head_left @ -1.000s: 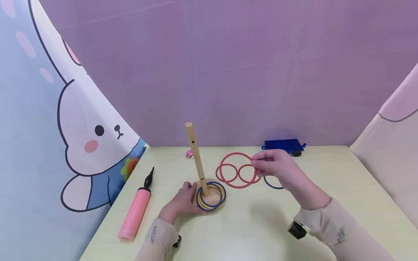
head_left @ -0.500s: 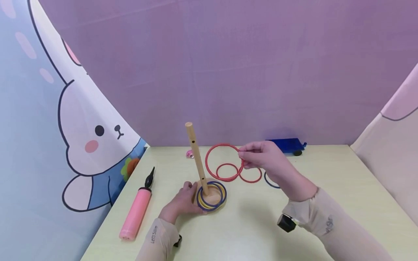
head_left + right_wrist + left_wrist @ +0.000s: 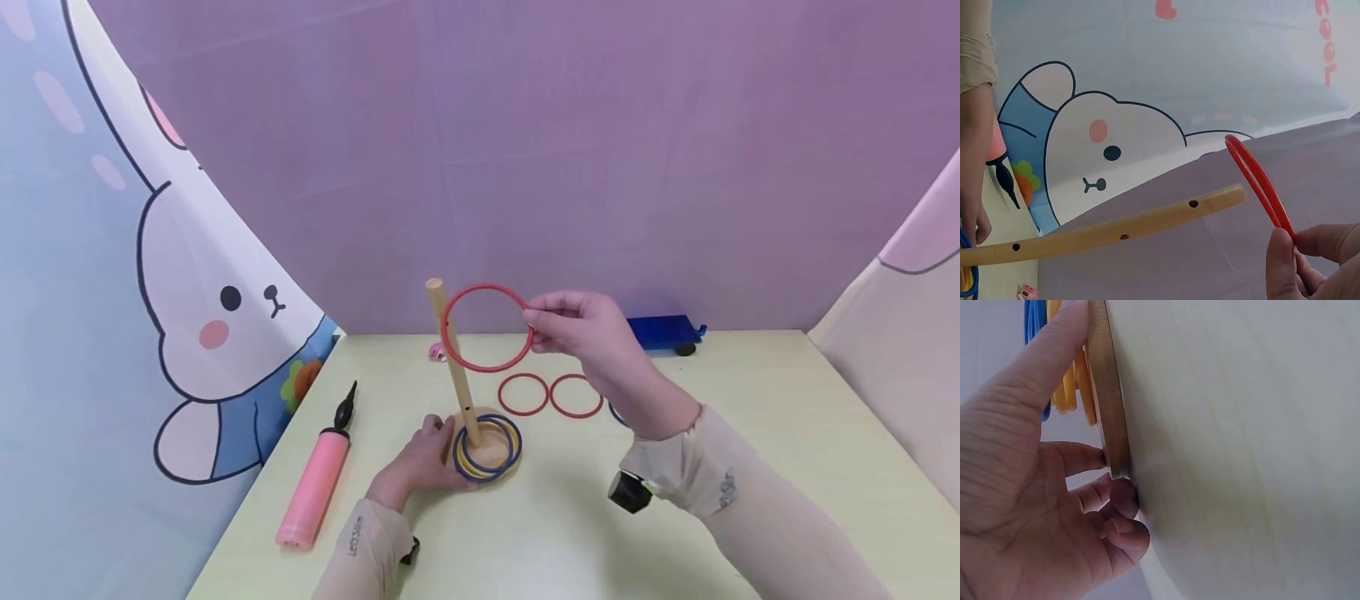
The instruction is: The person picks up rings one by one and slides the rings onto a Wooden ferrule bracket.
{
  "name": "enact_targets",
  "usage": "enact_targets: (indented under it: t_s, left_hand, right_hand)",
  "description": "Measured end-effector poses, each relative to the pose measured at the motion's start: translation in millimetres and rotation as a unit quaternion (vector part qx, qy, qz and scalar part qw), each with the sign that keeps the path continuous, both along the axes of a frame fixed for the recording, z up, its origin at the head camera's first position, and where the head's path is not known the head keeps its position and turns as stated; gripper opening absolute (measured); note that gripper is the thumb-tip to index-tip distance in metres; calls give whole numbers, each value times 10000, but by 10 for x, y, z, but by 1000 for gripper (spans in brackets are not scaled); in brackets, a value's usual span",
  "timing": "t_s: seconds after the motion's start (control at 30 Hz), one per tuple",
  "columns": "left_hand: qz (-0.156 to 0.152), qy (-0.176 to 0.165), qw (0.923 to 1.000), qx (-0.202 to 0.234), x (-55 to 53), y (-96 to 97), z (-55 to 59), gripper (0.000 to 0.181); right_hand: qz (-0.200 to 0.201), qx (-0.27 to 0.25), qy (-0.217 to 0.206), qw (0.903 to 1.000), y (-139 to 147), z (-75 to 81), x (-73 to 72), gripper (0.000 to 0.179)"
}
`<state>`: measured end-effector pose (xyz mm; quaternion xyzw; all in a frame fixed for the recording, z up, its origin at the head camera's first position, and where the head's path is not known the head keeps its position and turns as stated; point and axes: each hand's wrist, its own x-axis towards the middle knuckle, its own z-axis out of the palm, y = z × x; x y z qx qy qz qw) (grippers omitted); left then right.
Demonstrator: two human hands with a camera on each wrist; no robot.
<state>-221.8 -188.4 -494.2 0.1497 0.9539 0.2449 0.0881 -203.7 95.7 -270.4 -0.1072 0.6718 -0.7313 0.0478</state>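
My left hand (image 3: 418, 465) grips the edge of the round wooden base (image 3: 1107, 387) of a ring-toss stand, thumb on one side and fingertips at the rim. From this base rises a wooden peg (image 3: 461, 383) with small holes, leaning slightly left in the head view. Several blue rings (image 3: 519, 450) and yellow rings (image 3: 1069, 387) lie stacked around its foot. Between thumb and fingers, my right hand (image 3: 588, 333) pinches a red ring (image 3: 487, 368) by its right edge. This ring overlaps the upper peg in the head view; the right wrist view shows it just beyond the peg's tip.
Two red rings (image 3: 523, 374) (image 3: 577, 417) lie side by side behind the stand, with a blue ring (image 3: 617, 414) partly behind my right wrist. A pink hand pump (image 3: 315, 492) lies left. At the back are a blue wheeled toy (image 3: 663, 333) and small pink figure (image 3: 437, 352).
My right hand has moved left and upward with the red ring, from over the loose rings to the upper part of the peg. The left hand stays at the base.
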Motion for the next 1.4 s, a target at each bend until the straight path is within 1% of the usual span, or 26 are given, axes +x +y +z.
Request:
enact_targets:
  t_s: [0.17, 0.27, 0.4, 0.53, 0.7, 0.8, 0.97, 1.13, 1.27, 1.4]
  left_hand:
    - [18, -58, 10000, -10, 7, -10, -3, 123]
    - [19, -56, 10000, -25, 7, -16, 0, 122]
    - [65, -134, 9999, -17, 10, -13, 6, 121]
    - [115, -248, 9996, 30, 11, -17, -20, 120]
    - [55, -196, 9998, 50, 5, -32, -45, 119]
    - [37, -179, 9998, 99, 5, -37, -44, 119]
    - [37, -199, 9998, 52, 15, -44, -28, 119]
    - [67, -203, 9998, 24, 11, -41, -23, 119]
    - [60, -189, 9998, -3, 6, -42, -25, 120]
    - [26, -146, 9999, 2, 7, -51, -38, 121]
  right_hand:
    - [-61, -412, 77, 9991, -100, 63, -16, 28]
    - [-96, -564, 53, 9984, -171, 96, -28, 28]
    - [-181, -638, 12, 9978, -268, 128, -56, 27]
    - [-251, -603, 6, 9979, -347, 135, -87, 29]
    - [-328, -544, -45, 9980, -415, 122, -137, 29]
    - [-360, -615, -100, 9974, -444, 98, -174, 27]
    - [-419, -690, -256, 9964, -480, 33, -224, 27]
    - [-486, -509, -416, 9967, -505, -76, -239, 26]
    - [-453, -400, -584, 9965, -509, -223, -233, 23]
    - [-399, -373, -688, 9961, -504, -408, -233, 22]
